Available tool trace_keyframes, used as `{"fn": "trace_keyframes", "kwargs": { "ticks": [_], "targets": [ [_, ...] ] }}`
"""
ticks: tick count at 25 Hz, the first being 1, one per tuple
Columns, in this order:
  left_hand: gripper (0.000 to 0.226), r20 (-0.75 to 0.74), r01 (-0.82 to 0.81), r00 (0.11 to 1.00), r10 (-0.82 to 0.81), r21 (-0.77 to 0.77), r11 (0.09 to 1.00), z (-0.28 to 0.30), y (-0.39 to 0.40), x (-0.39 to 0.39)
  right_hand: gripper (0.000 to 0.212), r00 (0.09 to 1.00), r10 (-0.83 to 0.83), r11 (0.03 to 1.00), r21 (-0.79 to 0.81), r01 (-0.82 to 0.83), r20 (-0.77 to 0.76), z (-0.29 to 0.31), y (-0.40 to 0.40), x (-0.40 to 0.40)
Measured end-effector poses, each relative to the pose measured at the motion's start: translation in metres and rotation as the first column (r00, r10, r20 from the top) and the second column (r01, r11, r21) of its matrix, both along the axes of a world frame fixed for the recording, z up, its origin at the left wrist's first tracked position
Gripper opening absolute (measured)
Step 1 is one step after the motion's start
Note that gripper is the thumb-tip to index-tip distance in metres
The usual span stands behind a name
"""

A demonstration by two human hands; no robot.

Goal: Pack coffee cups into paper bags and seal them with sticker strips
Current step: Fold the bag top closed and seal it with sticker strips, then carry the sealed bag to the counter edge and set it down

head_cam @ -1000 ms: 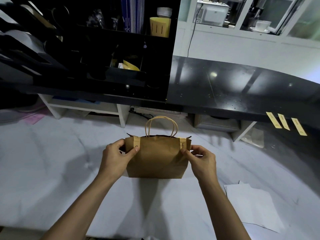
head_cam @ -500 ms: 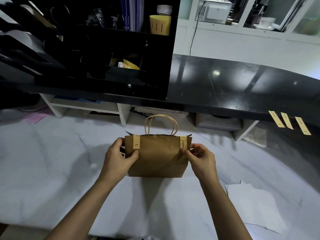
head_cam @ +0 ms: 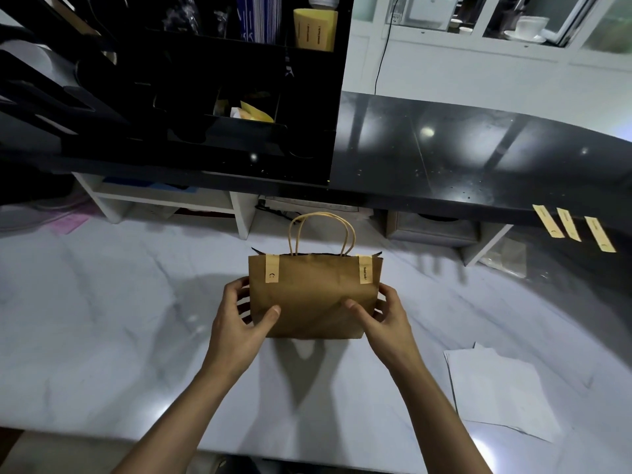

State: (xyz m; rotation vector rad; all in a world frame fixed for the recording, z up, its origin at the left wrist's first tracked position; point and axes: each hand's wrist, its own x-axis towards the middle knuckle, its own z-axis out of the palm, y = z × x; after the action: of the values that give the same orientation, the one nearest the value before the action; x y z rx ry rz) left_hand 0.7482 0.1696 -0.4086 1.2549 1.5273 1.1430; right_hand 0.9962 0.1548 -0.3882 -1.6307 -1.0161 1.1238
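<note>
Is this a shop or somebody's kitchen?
Probably a coffee shop's packing counter. A brown paper bag with handles is sealed by sticker strips, spare sticker strips hang on the black counter edge, and a cup and saucer sit behind.

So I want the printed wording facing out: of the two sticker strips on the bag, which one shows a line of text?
The strip by the right hand: sticker strip at the brown paper bag's right top corner carries a vertical line of print. The left strip shows only a small mark.

R sticker strip point(head_cam: 365, 269) – "Good luck", L strip point(head_cam: 272, 268) unreadable
</note>
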Motion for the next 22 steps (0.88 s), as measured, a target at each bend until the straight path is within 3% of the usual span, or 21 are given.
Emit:
{"fn": "trace_keyframes", "kwargs": {
  "ticks": [4,15,22],
  "targets": [
    [0.067,0.006,0.044,0.999,-0.045,0.016,0.999,0.009,0.001,-0.001,0.056,0.996,-0.04,0.998,0.044,0.037,0.076,0.009,-0.009,-0.004],
    [0.069,0.004,0.241,0.97,-0.242,0.074,0.968,0.034,0.006,0.005,0.057,0.974,-0.211,0.971,0.131,0.2,0.081,0.028,-0.04,-0.012],
    [0.058,0.013,0.373,0.927,-0.374,0.052,0.926,0.041,0.006,0.011,0.059,0.922,-0.38,0.919,0.144,0.368,0.071,0.037,-0.079,-0.023]
  ]
}}
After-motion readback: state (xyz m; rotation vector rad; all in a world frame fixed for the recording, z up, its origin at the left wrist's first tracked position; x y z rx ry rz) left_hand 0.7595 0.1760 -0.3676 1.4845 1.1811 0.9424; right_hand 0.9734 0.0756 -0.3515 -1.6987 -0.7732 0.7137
